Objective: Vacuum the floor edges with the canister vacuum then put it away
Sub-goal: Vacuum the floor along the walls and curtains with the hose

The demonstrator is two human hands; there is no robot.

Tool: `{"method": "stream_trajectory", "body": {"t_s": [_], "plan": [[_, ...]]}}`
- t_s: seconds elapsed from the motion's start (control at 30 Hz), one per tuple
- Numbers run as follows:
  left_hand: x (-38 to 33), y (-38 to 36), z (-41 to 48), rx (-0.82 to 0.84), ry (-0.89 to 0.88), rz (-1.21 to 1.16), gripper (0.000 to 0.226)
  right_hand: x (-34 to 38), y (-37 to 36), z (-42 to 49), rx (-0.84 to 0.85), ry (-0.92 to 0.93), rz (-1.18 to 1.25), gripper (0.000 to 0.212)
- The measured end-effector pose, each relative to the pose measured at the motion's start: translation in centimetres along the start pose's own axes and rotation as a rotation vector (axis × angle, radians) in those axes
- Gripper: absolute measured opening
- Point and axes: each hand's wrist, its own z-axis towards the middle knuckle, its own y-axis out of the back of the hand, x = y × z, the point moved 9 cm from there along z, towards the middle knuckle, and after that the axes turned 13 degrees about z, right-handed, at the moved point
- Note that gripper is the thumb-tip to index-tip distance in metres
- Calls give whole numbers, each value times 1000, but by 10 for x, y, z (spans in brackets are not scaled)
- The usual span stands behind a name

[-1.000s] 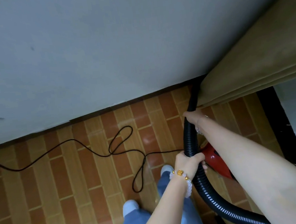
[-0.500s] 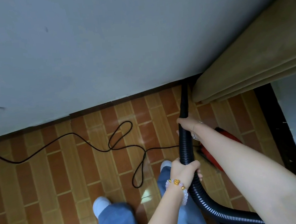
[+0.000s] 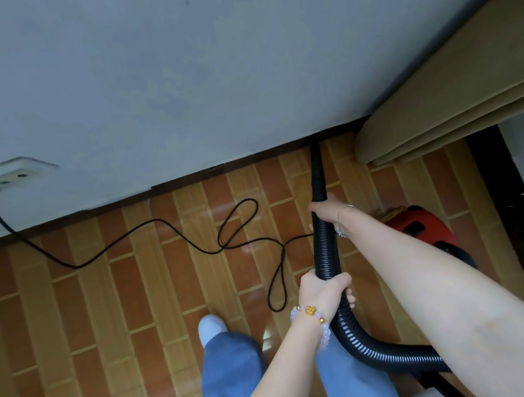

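A black ribbed vacuum hose (image 3: 325,250) runs from the lower right up to a smooth black nozzle (image 3: 317,170). The nozzle tip meets the dark baseboard (image 3: 219,167) where wall and floor join, just left of a tan curtain. My right hand (image 3: 324,208) grips the hose where it joins the nozzle. My left hand (image 3: 325,289), with a bead bracelet on the wrist, grips the hose lower down. The red canister (image 3: 417,225) sits on the floor behind my right forearm, partly hidden.
A black power cord (image 3: 148,225) loops across the brick-pattern floor (image 3: 89,311) to a plug in a white wall socket (image 3: 5,176) at left. The tan curtain (image 3: 454,83) hangs at right beside a dark door frame (image 3: 511,206). My legs and a white shoe (image 3: 210,326) are below.
The nozzle has slid left along the baseboard, away from the curtain. The view has shifted so the wall socket and the red canister now show. My left foot has stepped forward.
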Motion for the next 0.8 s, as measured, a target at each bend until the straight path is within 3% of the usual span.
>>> {"method": "stream_trajectory", "body": {"t_s": [0.47,0.57,0.8], "plan": [[5,103,-32,-22,-25,61,13,-8,-99,-10,-20,-18,-115,49],[12,125,-36,-19,-27,57,13,-9,-120,-14,-53,-11,-183,37],[18,177,-38,-20,-65,108,15,-7,-161,-15,-101,29,-180,57]]}}
